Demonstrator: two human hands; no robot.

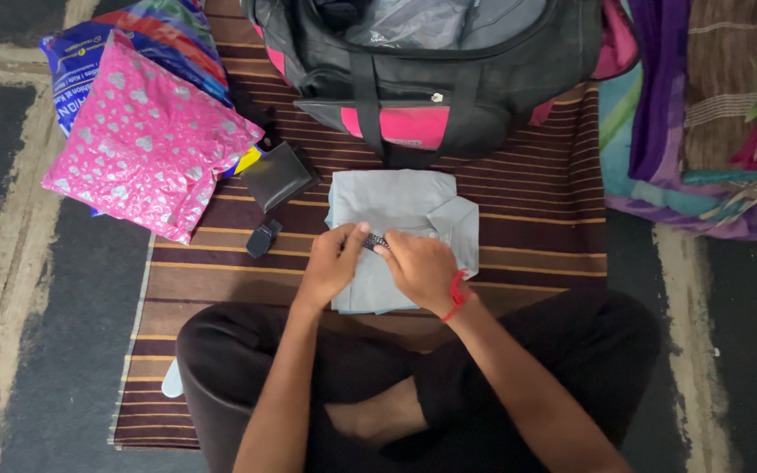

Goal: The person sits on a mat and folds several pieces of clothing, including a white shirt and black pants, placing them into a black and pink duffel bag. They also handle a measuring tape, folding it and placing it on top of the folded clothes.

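Legs: crossed, in black trousers (571, 368), nearest the camera, on a brown striped woven mat (536, 219)
Left hand (333, 263): resting on the folded pale grey shirt (400, 206), fingertips pinched on the left end of a small dark patterned item (375, 242)
Right hand (422, 270): fingers closed on the right end of the same small dark item; red thread band (457, 296) around the wrist
Small dark item: held between both hands, just above the middle of the shirt; kind too small to tell
Shirt: folded flat on the mat, directly before the knees, just short of the bag
Bag: black duffel with pink panels (431, 79), unzipped, at the far end of the mat
Left of the shirt: flat black wallet-like case (278, 175) and a small black object (263, 238), both apart from the shirt
Far left: pink plastic parcel with pale hearts (146, 140) lying over a blue printed bag (81, 61)
Right: purple and teal cloth (659, 96) heaped beside the mat
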